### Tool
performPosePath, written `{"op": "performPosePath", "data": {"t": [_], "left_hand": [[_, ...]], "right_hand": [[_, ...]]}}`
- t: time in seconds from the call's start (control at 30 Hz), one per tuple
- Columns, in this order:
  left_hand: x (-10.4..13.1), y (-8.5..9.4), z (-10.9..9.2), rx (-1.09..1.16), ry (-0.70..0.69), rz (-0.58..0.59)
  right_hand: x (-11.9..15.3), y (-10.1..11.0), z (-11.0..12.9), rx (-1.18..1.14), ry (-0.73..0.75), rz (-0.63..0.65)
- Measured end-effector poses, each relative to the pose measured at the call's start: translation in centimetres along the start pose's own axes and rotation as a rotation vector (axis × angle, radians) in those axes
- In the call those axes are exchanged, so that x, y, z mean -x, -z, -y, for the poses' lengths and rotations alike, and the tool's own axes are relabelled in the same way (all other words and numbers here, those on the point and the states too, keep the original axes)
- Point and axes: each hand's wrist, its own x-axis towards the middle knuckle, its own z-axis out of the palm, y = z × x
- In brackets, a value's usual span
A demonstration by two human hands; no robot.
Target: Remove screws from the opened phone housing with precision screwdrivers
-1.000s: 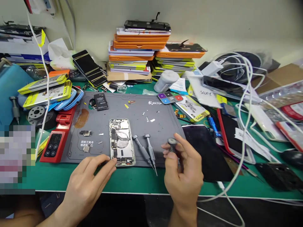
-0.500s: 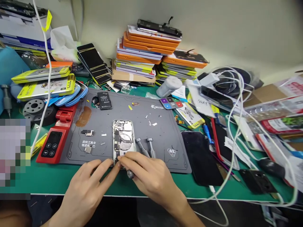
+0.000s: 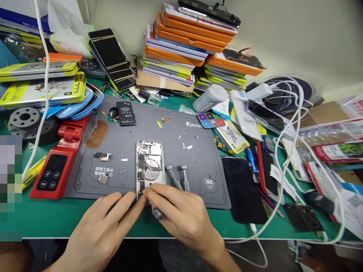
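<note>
An opened smartphone point(image 3: 153, 170) lies on the grey repair mat point(image 3: 195, 158), its inner parts and round charging coil exposed. At its lower left edge, my left hand point(image 3: 104, 219) grips the phone with its fingertips. My right hand point(image 3: 181, 215) is closed over the phone's lower end, its thumb and index fingertips pinched close to the left fingers. A grey screwdriver point(image 3: 157, 214) is tucked in my right hand, butt end towards me. What the fingertips touch inside the phone is hidden. Two more grey screwdrivers point(image 3: 184, 177) lie right of the phone.
Small metal parts point(image 3: 103, 178) and a black battery point(image 3: 126, 113) lie on the mat. A red device point(image 3: 53, 170) stands at left, a dark phone point(image 3: 244, 189) at right. Stacked cases point(image 3: 195, 34) rise behind; white cables point(image 3: 286, 151) loop across the right side.
The camera view has shifted slightly, so the bench appears closer. Both hands stay at the phone's lower end in nearly the same pose.
</note>
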Motion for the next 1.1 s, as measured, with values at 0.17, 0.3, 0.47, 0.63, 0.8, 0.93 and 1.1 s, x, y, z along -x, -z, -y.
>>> {"op": "performPosePath", "data": {"t": [0.17,0.3,0.47,0.63,0.8,0.93,1.1], "left_hand": [[0.7,-0.2,0.1,-0.003,-0.014,-0.019],[0.9,-0.3,-0.1,-0.028,-0.017,-0.029],[0.5,-0.3,-0.3,-0.011,-0.004,-0.058],[0.3,-0.3,-0.3,-0.011,0.004,-0.077],[-0.2,0.0,-0.4,-0.046,-0.001,-0.091],[-0.2,0.0,-0.5,-0.072,-0.011,-0.092],[0.0,-0.3,-0.4,-0.079,-0.014,-0.092]], "right_hand": [[-0.1,0.2,0.0,0.006,0.01,0.004],[0.0,0.4,0.1,0.035,0.029,0.007],[0.2,0.6,0.3,0.087,0.062,0.056],[0.1,1.0,0.1,0.133,0.125,0.108],[-0.3,1.3,0.0,0.168,0.173,0.142],[-0.4,1.2,0.3,0.175,0.17,0.149],[-0.6,1.2,0.7,0.19,0.155,0.129]]}}
